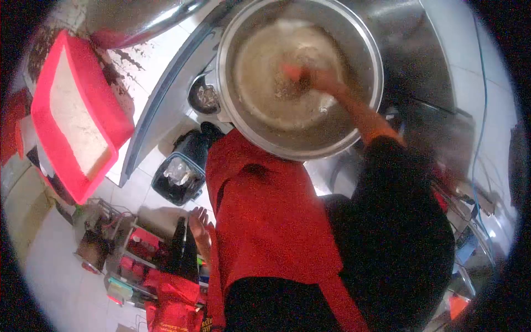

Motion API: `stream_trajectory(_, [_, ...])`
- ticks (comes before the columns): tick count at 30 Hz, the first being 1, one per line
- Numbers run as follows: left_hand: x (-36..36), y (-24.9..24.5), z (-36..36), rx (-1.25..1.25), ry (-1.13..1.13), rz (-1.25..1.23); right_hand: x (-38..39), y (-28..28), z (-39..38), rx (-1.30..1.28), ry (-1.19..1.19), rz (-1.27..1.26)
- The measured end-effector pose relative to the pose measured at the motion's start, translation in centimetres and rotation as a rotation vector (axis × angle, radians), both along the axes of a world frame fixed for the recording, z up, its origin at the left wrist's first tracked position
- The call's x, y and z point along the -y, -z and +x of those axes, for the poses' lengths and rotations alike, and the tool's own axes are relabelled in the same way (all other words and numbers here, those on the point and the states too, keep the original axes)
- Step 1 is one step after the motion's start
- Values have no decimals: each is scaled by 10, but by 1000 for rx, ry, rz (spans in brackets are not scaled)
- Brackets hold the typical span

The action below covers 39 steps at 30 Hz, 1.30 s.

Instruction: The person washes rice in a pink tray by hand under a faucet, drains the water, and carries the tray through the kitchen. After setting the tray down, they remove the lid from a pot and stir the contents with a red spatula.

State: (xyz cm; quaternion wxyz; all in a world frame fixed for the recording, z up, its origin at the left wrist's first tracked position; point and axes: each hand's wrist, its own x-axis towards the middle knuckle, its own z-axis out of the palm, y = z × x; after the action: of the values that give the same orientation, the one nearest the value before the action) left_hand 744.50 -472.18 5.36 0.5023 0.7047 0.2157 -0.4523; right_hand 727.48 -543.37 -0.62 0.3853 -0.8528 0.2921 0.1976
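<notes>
Head camera looks steeply down, close above the metal bowl.

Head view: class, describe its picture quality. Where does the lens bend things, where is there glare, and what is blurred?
In the head view, the fisheye lens leaves black corners and curves the counter edge; glare brightens the rim of the metal bowl; the right hand inside it is smeared by motion blur; the left hand beside the red apron sits in dimmer light.
</notes>
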Motion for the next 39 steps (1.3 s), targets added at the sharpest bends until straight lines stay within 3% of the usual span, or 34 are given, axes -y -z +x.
stream_trajectory(2, [-8, -3, -9, 204, 187, -135, -28, -26, 4, -152, -20, 93])
stream_trajectory(3, [-10, -4, -11, 203, 185, -132, -51, -45, 9, -398, -21, 81])
stream_trajectory(4, [-8, 2, -12, 130, 144, -65, -52, -43, 9, -396, -22, 76])
stream_trajectory(6, [-6, 19, -16, 22, 85, 36, -52, -35, 10, -384, -380, -24])
stream_trajectory(7, [-14, 32, -20, -15, 66, 71, -44, -51, 16, -158, -81, -45])
stream_trajectory(9, [-41, 42, -37, -50, -111, -120, -6, -83, 36, -118, 189, -176])
stream_trajectory(10, [-47, 48, -40, -62, -204, -228, 23, -82, 54, -287, 143, -305])
stream_trajectory(12, [-40, 34, -38, -15, -222, -246, 4, -70, 53, -240, 180, -246])
stream_trajectory(14, [-24, 3, -23, 357, 796, 240, -29, -55, 54, -140, 234, -127])
stream_trajectory(15, [-21, -6, -37, 85, -89, -106, -46, -68, 63, -92, 254, -68])
stream_trajectory(18, [0, -15, -24, 106, 52, -137, -85, -106, 68, 125, 91, 76])
stream_trajectory(19, [13, -17, -19, 64, 39, -121, -86, -88, 66, -33, -15, -111])
stream_trajectory(21, [27, -18, -21, 42, -33, -144, -69, -85, 61, -24, 10, -154])
stream_trajectory(22, [29, -19, -23, 56, -85, -181, -26, -77, 48, -41, 215, -41])
stream_trajectory(23, [35, -25, -20, 77, 19, -145, 16, -69, 33, -40, 432, 59])
stream_trajectory(25, [34, -29, -20, 48, -65, -178, 49, -42, 1, -236, 717, 135])
stream_trajectory(26, [34, -28, -20, 29, -155, -218, 34, -41, -11, -251, 439, -195])
stream_trajectory(27, [36, -29, -16, 30, -159, -225, 19, -31, -16, -201, 388, -316])
stream_trajectory(30, [48, -45, -14, 11, -131, -38, -51, -27, 3, 16, 401, -200])
stream_trajectory(31, [58, -59, -21, 123, 95, 9, -76, -38, 16, 9, 352, -122])
stream_trajectory(32, [37, -34, -22, 100, 151, 4, -93, -54, 28, -48, 295, -66])
stream_trajectory(34, [-9, 19, -25, 58, 265, -9, -90, -77, 39, -148, 228, -32])
stream_trajectory(36, [12, -10, -31, 202, 238, -226, -29, 45, -35, 58, 273, -343])
stream_trajectory(37, [23, -24, -29, 247, 231, -298, -8, 64, -53, 113, 365, -567])
stream_trajectory(38, [32, -36, -24, 149, 100, -214, 6, 8, -33, -137, 372, -482])
stream_trajectory(39, [37, -40, -22, 55, -36, -133, 15, -9, -22, -256, 375, -440])
